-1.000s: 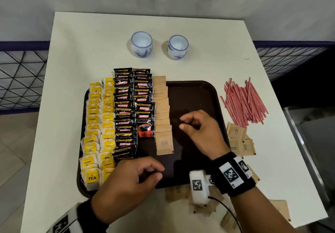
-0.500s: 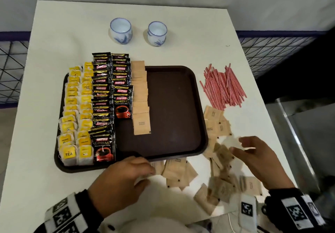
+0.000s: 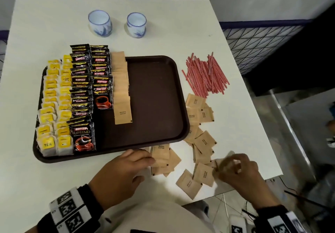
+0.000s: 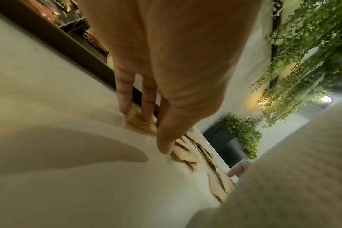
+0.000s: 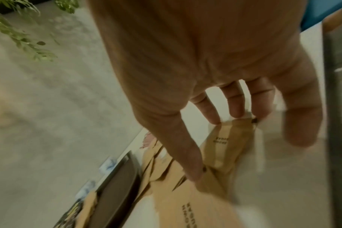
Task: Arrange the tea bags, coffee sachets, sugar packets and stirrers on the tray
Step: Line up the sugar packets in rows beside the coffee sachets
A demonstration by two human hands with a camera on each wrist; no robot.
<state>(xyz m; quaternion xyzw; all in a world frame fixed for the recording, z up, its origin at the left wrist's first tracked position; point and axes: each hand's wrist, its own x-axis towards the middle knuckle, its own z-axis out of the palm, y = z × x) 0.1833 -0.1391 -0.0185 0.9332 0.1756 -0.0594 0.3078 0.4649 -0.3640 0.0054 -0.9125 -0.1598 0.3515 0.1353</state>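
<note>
The brown tray carries rows of yellow tea bags, black coffee sachets and one column of brown sugar packets. Loose sugar packets lie on the table to the right of the tray and in front of it. Red stirrers are piled further back on the right. My left hand rests its straight fingertips on packets at the tray's front edge. My right hand pinches one sugar packet between thumb and fingers near the table's front right corner.
Two white-and-blue cups stand behind the tray. The white table ends just right of my right hand, with a drop to the floor. The tray's right half is bare.
My right hand left the tray, moved to the loose packets at the front right and pinched one. My left hand shifted right onto the packets by the tray's front edge.
</note>
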